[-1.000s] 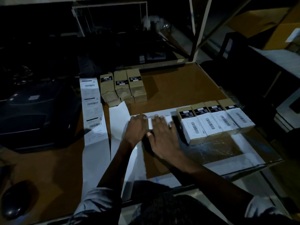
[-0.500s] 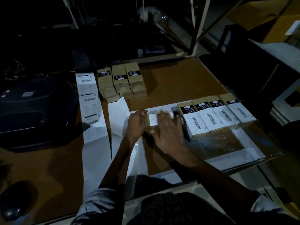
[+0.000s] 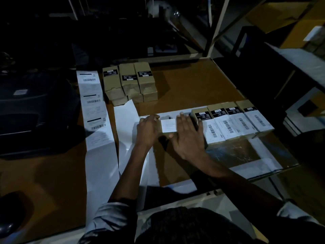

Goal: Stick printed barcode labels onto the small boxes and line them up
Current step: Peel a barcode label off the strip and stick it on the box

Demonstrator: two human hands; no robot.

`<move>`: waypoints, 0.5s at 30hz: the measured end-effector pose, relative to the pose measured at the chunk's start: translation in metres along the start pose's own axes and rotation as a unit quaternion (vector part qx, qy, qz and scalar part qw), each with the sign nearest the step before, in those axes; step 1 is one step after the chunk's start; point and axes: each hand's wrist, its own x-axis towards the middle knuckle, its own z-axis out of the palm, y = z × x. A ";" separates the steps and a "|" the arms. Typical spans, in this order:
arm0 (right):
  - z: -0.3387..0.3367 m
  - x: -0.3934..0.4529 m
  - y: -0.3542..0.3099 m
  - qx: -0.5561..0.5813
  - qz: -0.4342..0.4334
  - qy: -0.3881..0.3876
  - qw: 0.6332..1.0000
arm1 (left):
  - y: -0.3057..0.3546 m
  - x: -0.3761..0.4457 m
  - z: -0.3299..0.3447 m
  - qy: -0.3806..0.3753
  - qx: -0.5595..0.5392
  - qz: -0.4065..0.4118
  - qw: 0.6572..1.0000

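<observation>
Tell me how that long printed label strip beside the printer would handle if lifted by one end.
The label strip would probably go floppy: it is thin paper lying flat on the table. It looks light, so it should drag easily. Its glossy blank tail suggests it may slide.

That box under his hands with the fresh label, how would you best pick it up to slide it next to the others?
Hold the box by its two long side faces, coming from above, thumb on the near side. It lies flat with the white label on top, and the left hand and right hand cover its ends. Probably keep the grip off the label face.
</observation>
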 end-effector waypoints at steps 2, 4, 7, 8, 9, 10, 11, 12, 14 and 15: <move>-0.003 0.003 -0.008 0.010 0.016 -0.016 1.000 | 0.001 0.001 0.000 0.009 0.015 -0.009 1.000; -0.005 0.007 -0.033 0.039 0.004 -0.021 0.999 | -0.001 0.001 0.002 0.006 0.007 -0.011 1.000; -0.005 0.004 -0.055 0.080 -0.031 -0.030 0.996 | -0.008 -0.002 0.004 -0.023 -0.001 -0.010 1.000; -0.004 0.003 -0.051 0.073 -0.033 -0.029 0.996 | -0.009 0.000 0.004 -0.011 -0.001 -0.009 1.000; -0.003 0.001 -0.043 0.062 -0.029 -0.023 0.997 | -0.007 0.000 0.002 -0.006 0.004 -0.005 1.000; -0.001 -0.001 -0.032 0.050 -0.018 -0.012 0.999 | -0.005 0.000 0.002 0.002 -0.001 -0.007 1.000; 0.001 -0.002 -0.020 0.038 -0.004 0.000 0.999 | 0.000 0.000 0.000 0.000 -0.009 -0.023 1.000; 0.003 -0.002 -0.011 0.031 0.010 0.002 0.999 | 0.005 -0.001 -0.002 -0.005 -0.005 -0.033 0.999; 0.002 -0.003 -0.008 0.043 0.038 -0.017 0.998 | 0.007 -0.002 -0.003 -0.003 0.008 -0.037 0.999; 0.000 -0.003 -0.015 0.052 0.045 -0.021 0.997 | 0.007 -0.002 -0.003 -0.004 0.011 -0.033 0.999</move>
